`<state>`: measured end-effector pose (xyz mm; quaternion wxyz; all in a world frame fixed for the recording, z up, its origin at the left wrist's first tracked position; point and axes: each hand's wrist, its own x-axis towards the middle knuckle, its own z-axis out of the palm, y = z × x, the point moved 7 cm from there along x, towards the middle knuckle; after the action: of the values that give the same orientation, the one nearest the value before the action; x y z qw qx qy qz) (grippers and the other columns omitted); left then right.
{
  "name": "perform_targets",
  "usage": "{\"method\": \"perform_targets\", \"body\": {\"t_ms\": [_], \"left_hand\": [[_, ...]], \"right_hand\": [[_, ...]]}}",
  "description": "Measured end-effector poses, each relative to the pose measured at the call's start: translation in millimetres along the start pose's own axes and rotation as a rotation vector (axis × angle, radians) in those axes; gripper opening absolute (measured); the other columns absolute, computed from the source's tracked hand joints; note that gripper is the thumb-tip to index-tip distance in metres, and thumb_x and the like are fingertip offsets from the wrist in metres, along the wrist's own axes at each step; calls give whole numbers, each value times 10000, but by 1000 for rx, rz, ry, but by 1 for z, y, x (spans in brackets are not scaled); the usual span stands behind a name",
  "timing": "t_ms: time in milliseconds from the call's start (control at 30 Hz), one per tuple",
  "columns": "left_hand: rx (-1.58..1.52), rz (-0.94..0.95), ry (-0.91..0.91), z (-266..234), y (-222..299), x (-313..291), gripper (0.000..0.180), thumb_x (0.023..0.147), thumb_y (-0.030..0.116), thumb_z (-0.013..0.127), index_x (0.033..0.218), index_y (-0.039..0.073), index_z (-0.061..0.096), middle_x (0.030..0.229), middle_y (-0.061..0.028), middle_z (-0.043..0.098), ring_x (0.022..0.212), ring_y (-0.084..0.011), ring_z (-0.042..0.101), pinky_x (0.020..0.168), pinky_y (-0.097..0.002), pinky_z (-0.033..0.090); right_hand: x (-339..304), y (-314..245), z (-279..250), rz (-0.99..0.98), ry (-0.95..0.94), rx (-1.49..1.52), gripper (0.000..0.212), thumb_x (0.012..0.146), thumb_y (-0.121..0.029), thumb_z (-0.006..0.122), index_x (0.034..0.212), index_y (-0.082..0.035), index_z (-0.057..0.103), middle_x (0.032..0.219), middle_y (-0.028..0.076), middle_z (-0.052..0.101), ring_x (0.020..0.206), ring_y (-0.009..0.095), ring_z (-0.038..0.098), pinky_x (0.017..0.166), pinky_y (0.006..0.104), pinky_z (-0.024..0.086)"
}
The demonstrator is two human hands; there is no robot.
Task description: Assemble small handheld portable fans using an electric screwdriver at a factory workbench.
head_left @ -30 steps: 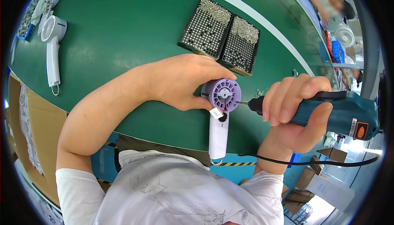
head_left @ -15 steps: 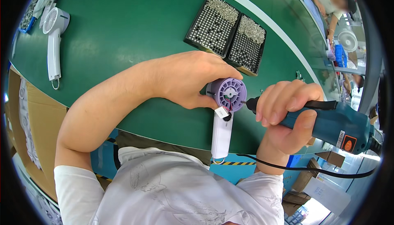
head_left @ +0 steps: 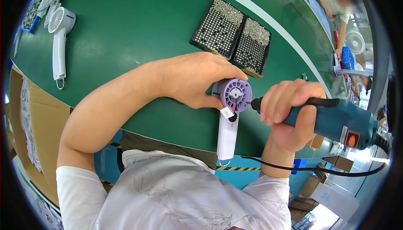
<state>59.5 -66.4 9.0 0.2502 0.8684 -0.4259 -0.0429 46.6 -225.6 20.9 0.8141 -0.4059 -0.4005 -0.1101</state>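
Observation:
My left hand (head_left: 205, 79) is closed on the round purple head of a handheld fan (head_left: 228, 139), thumb and fingers pinching its rim. The fan lies on the green table with its white handle toward me and a metal ring at the handle's end. Inside the open head, a slotted purple ring and a bit of red wire show, and a small white tag hangs by the neck. My right hand (head_left: 289, 108) is wrapped around a teal electric screwdriver (head_left: 336, 121). Its bit points left, close beside the right rim of the fan head; whether it touches cannot be told.
Two black perforated screw trays (head_left: 218, 30) with heaps of screws lie beyond my left hand. Another white handheld fan (head_left: 59, 49) rests at the left, near a blue bin (head_left: 31, 22). A black cord (head_left: 319, 172) loops below the screwdriver. A co-worker (head_left: 336, 3) sits at far right.
The screwdriver has tilted a little, its rear end rising slightly, while the bit stays beside the fan head. My left hand keeps hold of the fan, almost unmoved.

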Motion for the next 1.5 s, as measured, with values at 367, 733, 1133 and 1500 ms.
{"method": "perform_targets", "body": {"t_ms": [367,733,1133,1500], "left_hand": [[-9,-40,-98,7,-2,16,654,744,141,835,1325,26,558,1213,-156,654,1129,-336,619,962,-424,511],[-5,-7,-102,11,2,21,666,731,130,843,1324,22,559,1220,-161,652,1146,-342,611,964,-429,511],[-6,66,-138,8,10,42,632,702,94,836,1278,19,586,1190,-150,663,1109,-340,626,951,-426,519],[65,119,-190,3,16,64,561,706,59,817,1225,21,608,1056,-142,693,986,-354,639,863,-434,530]], "right_hand": [[7,-32,-17,-131,17,173,440,1042,-469,455,1113,-42,534,675,45,532,470,149,471,426,305,428],[-1,-24,5,-92,7,142,418,1031,-438,488,1100,-27,526,660,42,518,479,148,481,441,304,439],[-2,-20,3,-156,-31,39,380,1047,-404,453,1096,-34,527,674,37,514,473,127,448,425,290,415],[4,-29,-1,-202,-21,37,368,1053,-414,426,1031,-58,514,698,31,496,500,124,447,450,285,413]]}}
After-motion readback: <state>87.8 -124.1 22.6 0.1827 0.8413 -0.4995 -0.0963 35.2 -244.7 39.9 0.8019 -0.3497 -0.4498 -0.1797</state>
